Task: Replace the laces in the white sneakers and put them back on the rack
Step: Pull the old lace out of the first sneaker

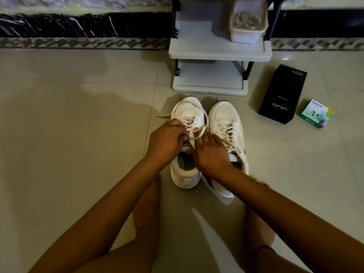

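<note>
Two white sneakers stand side by side on the tiled floor, toes pointing at the rack. My left hand is closed on the white lace of the left sneaker near its tongue. My right hand lies over the same shoe's opening, its fingers touching the lace; its grip is hidden. One loose lace end trails off to the left of the toe. The right sneaker is laced and stands untouched. The grey two-shelf rack stands just beyond the shoes.
A white basket holding pale material sits on the rack's top shelf. A black phone box and a small green box lie on the floor to the right. My bare knees frame the shoes.
</note>
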Demonstrator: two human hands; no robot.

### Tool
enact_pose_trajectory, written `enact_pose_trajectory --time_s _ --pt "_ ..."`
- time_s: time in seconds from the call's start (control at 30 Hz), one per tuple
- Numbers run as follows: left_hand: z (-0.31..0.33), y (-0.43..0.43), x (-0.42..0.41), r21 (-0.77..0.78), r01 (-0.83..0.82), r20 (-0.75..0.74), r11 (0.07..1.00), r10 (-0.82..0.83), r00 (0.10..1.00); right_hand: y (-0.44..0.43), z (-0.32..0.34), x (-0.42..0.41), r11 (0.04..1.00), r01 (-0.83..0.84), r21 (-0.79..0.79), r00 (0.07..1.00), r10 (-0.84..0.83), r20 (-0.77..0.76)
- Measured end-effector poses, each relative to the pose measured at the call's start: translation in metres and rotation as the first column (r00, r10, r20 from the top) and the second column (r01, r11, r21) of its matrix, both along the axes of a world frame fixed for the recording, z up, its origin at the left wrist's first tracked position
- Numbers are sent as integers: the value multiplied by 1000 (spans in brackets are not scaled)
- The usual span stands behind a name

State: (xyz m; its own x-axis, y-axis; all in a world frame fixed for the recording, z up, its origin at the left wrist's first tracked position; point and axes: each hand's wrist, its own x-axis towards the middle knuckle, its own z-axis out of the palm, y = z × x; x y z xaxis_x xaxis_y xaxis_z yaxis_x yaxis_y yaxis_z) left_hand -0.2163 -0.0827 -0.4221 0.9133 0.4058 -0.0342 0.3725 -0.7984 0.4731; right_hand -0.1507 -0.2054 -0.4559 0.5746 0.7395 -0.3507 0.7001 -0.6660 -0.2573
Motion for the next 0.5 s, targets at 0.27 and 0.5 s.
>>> enact_pose_trajectory --time_s 0.27,0.5 --pt "14 0 -2 -388 -58 67 920 91 994 -2 1 1 998 -37 46 999 35 41" --pt "2 -3 -1 -38 -50 -83 998 47 995 -1 1 -1 1000 -18 13 999 18 30"
